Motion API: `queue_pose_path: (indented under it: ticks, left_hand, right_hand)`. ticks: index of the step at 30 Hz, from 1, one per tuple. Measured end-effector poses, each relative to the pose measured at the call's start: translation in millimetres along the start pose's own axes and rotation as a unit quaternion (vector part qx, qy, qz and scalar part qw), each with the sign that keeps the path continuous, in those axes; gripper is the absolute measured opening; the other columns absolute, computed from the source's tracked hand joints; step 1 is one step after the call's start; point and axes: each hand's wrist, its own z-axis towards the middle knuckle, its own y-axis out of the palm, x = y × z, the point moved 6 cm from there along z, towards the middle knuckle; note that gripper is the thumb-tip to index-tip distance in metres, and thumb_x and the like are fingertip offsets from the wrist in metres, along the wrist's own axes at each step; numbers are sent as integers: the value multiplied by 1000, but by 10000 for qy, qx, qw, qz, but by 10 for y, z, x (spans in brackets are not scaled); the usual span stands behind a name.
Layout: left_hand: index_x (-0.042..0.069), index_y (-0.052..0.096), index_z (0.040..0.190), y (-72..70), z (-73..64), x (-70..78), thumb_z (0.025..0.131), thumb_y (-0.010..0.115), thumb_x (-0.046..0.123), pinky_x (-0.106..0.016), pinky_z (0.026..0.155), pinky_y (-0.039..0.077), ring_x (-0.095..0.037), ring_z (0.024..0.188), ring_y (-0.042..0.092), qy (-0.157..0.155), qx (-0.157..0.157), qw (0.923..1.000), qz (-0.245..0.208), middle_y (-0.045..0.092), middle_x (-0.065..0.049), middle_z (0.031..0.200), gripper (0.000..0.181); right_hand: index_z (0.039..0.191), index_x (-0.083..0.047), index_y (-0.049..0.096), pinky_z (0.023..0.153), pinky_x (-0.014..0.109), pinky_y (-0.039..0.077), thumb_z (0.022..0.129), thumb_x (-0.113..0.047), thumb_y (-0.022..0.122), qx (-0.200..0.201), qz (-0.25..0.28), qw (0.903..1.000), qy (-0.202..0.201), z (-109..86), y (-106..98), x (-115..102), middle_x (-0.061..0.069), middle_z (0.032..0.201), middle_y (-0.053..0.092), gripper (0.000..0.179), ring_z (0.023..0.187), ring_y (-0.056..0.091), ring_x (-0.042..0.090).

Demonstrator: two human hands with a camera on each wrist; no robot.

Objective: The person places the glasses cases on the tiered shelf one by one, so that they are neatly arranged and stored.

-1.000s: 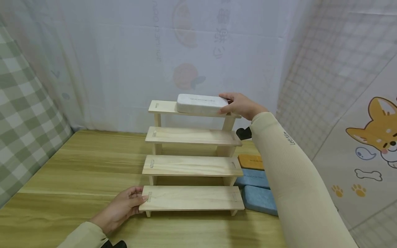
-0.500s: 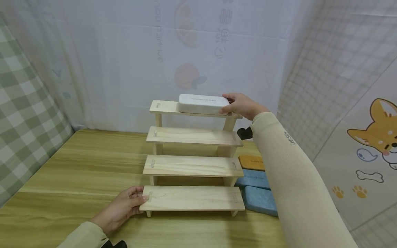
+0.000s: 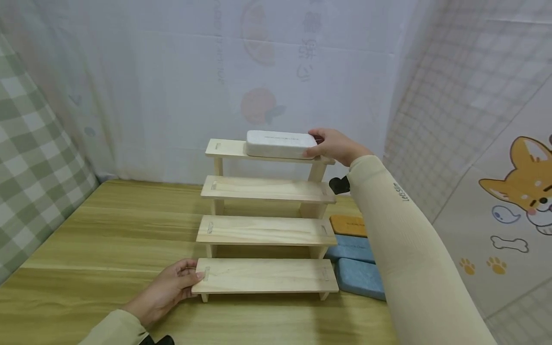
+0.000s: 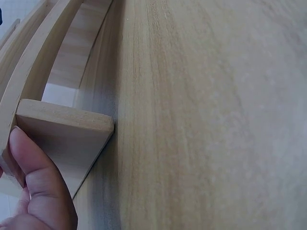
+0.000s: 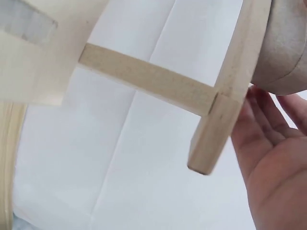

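Observation:
A pale wooden tiered stand [image 3: 267,275] with several shelves rises from the table in the head view. On its top shelf lies a white glasses case [image 3: 281,145] with rounded corners and small lettering. My right hand [image 3: 335,146] grips the case's right end, thumb in front and fingers behind. In the right wrist view, the case [image 5: 283,45] shows only partly, above the shelf edge. My left hand [image 3: 166,289] pinches the left end of the lowest shelf. The left wrist view shows those fingers [image 4: 43,184] against the board's edge, near a leg.
Right of the stand, an orange case [image 3: 348,225], a blue case [image 3: 351,248] and another blue case [image 3: 360,278] lie on the wood-grain table [image 3: 108,230], partly behind my right sleeve. A white curtain [image 3: 172,96] hangs behind, and green checked cloth [image 3: 34,158] is at left.
Both hands keep their holds and the white glasses case stays on the top shelf. It has shifted only very slightly; the whole head view drifts a little.

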Motion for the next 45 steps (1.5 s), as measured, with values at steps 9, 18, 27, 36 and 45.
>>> queue_pose_path:
  ticks: [9, 18, 27, 36, 45]
  left_hand:
    - [-17, 23, 138, -5, 15, 10, 96, 58, 13, -31, 76, 52, -17, 91, 59, 50, -27, 10000, 24, 57, -10, 108, 62]
    - [-17, 22, 139, -31, 12, 9, 97, 57, 13, -31, 75, 51, -17, 91, 59, 22, 21, 10000, 81, 56, -12, 109, 63]
    - [-17, 22, 139, -37, 11, -5, 97, 57, 12, -30, 75, 51, -17, 91, 59, 27, 28, 10000, 55, 57, -10, 107, 62]
    - [-16, 21, 140, -17, 26, 0, 97, 57, 13, -30, 75, 52, -17, 91, 59, 44, -36, 10000, 25, 56, -10, 108, 63]
    - [-16, 20, 139, -17, 30, 5, 97, 57, 13, -31, 76, 52, -17, 91, 59, 50, -69, 10000, 10, 56, -10, 108, 63]
  right_hand:
    - [154, -15, 23, 111, 48, 31, 87, -28, 71, 748, -438, 9955, -373, -171, -175, 27, 10, 154, 31, 84, 138, 33, 29]
    - [153, -12, 26, 106, 55, 34, 88, -30, 72, 1099, -618, 9898, -657, -521, -215, 181, 13, 151, 35, 82, 137, 34, 31]
    - [152, -9, 26, 107, 57, 32, 88, -27, 72, 1192, -881, 9861, -751, -808, -175, 444, 18, 149, 36, 81, 136, 35, 36]
    - [152, -6, 24, 104, 61, 31, 89, -26, 71, 1336, -941, 9839, -723, -1123, -174, 786, 22, 148, 36, 81, 134, 35, 41]
    - [151, -3, 24, 102, 62, 32, 91, -26, 68, 1272, -830, 9870, -521, -1396, -89, 1139, 25, 147, 35, 78, 132, 35, 44]
